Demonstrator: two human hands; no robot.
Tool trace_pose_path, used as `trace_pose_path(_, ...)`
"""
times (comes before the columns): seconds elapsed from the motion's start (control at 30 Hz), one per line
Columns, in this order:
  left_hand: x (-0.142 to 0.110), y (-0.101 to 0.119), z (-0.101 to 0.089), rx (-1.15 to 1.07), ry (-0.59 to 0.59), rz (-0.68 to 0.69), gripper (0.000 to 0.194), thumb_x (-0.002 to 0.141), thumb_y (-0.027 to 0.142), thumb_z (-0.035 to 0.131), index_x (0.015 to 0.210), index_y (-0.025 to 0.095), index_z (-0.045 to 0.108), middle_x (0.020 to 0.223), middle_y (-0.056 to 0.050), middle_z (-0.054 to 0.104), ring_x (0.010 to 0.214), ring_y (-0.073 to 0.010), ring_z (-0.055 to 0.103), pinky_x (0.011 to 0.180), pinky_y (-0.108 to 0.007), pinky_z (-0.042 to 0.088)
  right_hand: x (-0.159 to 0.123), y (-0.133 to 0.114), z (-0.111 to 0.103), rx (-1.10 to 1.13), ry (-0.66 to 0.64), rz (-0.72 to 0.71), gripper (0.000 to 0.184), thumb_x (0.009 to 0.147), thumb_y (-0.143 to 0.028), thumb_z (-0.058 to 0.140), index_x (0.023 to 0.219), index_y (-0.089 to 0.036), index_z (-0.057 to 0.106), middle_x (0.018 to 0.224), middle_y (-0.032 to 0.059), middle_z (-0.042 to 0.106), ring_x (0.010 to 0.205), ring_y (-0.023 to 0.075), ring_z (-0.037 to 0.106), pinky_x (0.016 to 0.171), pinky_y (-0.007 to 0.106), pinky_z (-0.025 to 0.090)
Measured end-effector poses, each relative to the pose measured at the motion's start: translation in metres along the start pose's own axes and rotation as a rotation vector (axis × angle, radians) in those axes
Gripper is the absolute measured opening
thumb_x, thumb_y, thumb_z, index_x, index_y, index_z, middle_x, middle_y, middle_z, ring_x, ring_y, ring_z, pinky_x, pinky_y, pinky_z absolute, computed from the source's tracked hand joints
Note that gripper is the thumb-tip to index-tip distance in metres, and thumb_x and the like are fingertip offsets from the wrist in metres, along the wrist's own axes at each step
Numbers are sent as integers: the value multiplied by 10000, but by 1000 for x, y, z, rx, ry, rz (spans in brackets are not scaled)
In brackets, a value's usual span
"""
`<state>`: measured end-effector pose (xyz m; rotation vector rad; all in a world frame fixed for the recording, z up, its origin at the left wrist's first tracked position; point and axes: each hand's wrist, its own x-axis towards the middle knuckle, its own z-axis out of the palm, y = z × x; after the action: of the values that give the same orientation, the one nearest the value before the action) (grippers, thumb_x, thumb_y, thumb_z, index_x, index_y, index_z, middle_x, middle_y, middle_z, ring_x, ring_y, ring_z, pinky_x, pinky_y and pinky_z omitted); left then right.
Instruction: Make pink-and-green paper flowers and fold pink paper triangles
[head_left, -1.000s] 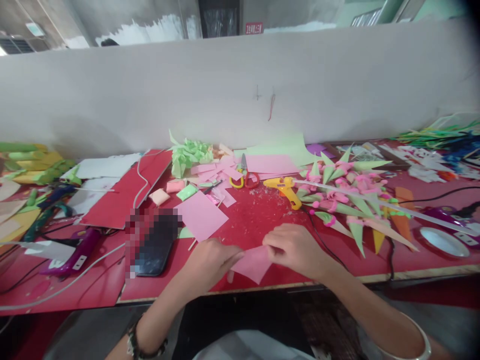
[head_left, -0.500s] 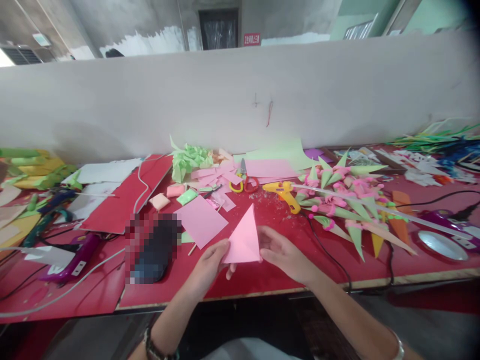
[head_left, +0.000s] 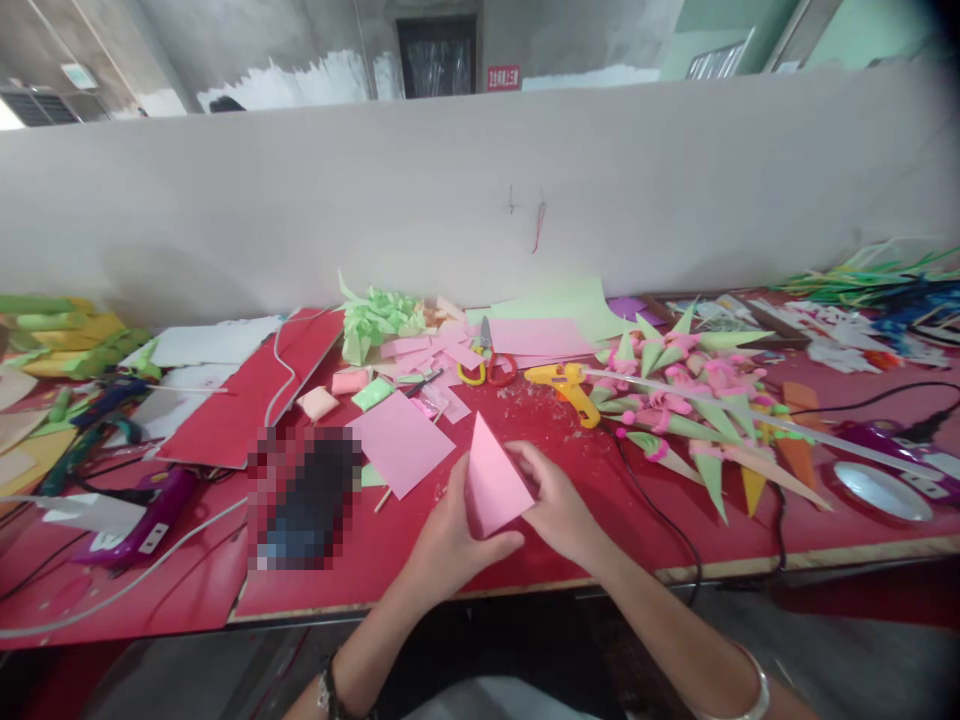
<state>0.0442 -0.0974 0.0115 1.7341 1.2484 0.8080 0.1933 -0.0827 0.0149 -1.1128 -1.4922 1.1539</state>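
Note:
A folded sheet of pink paper [head_left: 499,485], shaped like a triangle with its tip upward, is held above the red table between my two hands. My left hand [head_left: 442,545] cups its left edge, the fingers partly hidden behind it and the thumb stretched out below its lower edge. At the right edge, my right hand [head_left: 559,505] grips the paper near its lower right corner; some of those fingertips are hidden behind it. Just to the left, a flat pink sheet [head_left: 401,445] lies on the table, overlapping a thin stick [head_left: 383,499].
Beyond the hands lie scissors [head_left: 499,368] and a yellow glue gun [head_left: 566,382]. Pink and green paper cones [head_left: 697,400] are heaped at right, near a round white dish [head_left: 883,491]. A blurred dark object [head_left: 311,500] sits at left, beside a purple power strip [head_left: 150,520].
The folded pink paper has turned and tilted. My left hand has moved from pinching its lower left corner to cupping its left side, with the thumb now spread; my right hand still holds the right side.

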Motion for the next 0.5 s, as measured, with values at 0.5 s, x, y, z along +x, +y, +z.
trace_pose_path(0.5, 4, -17, -17, -549, 380, -516, 304, 771, 369, 504, 912, 114, 590, 1029, -134, 619, 962, -229, 581, 810, -357, 476, -8, -5, -19, -331, -59, -139, 555, 800, -211, 464, 1306, -279, 247, 1183, 84, 485, 1054, 179, 511, 890, 365, 420)
